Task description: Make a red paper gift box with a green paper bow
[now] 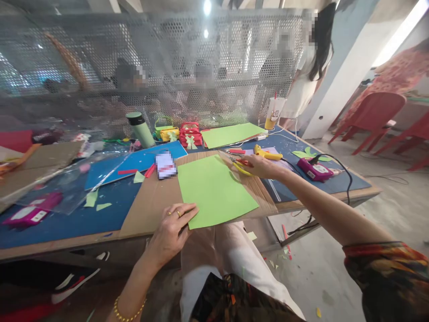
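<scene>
A light green sheet (216,192) lies over brown cardboard on the table, its near edge reaching past the table edge. My left hand (176,223) pinches the sheet's near left corner, fingers on top and the thumb hidden beneath. Beyond the sheet's far right side, my right hand (259,165) is closed around the orange-red handles of a pair of scissors (231,156), whose blades point left. Just under that hand is a yellow-handled tool (241,170), partly covered. A yellow glue gun (268,153) lies right behind the hand.
A phone (165,164) rests left of the sheet, near red strips and green scraps. Farther back stand a green bottle (140,129), small red and yellow bags (191,134), and a drink cup (274,112). A purple box (315,169) with a black cable sits at right.
</scene>
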### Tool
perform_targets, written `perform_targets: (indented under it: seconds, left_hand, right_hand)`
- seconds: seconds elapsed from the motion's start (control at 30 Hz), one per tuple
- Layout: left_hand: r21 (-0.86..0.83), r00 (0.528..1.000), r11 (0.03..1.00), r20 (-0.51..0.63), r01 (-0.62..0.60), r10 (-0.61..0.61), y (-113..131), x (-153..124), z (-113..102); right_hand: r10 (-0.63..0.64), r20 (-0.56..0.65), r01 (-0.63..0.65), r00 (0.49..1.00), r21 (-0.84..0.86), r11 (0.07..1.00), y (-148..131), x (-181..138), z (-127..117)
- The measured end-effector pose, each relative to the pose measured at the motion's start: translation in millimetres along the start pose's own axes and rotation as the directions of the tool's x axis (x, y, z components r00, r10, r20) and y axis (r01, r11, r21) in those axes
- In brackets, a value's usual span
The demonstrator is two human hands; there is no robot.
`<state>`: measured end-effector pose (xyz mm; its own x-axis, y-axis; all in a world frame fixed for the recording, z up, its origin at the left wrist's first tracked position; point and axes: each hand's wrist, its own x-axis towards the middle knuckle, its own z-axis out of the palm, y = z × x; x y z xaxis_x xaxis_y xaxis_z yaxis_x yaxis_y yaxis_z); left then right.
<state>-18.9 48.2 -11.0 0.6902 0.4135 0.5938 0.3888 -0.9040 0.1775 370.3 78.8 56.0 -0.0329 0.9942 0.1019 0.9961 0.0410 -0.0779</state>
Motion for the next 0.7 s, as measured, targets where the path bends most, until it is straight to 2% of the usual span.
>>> perform_targets:
  seconds: [0.1,0.2,0.33,0.43,0.57,0.7]
  left_hand:
    - [-0.038,1.0,0.999,-0.025,-0.002,0.001,-3.2,0.5,1.8]
    - [-0.079,0.999,0.997,-0.048,-0.007,0.003,-6.6,0.4,3.6]
    - [-0.089,0.998,0.996,-0.057,0.023,-0.028,-7.1,-1.6,5.3]
    - [-0.085,0.998,0.995,-0.033,0.046,-0.049,-5.2,-3.8,6.0]
    - [-0.084,0.997,0.993,-0.02,0.078,-0.08,-4.4,-4.4,7.6]
    - [-0.112,0.996,0.991,-0.024,0.079,-0.082,-4.4,-1.2,7.3]
  right_hand:
    - [-0.003,-0.031,0.004,1.0,0.035,0.999,-1.4,18.1,-9.1]
    - [0.019,-0.039,-0.018,0.999,0.037,0.999,-6.9,58.1,-12.5]
    - [0.057,-0.042,-0.058,0.997,-0.001,0.998,-19.7,119.0,0.1]
    - [0.086,-0.048,-0.088,0.995,-0.036,0.996,-23.2,148.1,9.1]
    - [0.084,-0.044,-0.088,0.995,-0.096,0.991,-3.2,154.3,1.9]
    - [0.075,0.023,-0.072,0.997,-0.129,0.989,22.3,134.1,-5.8]
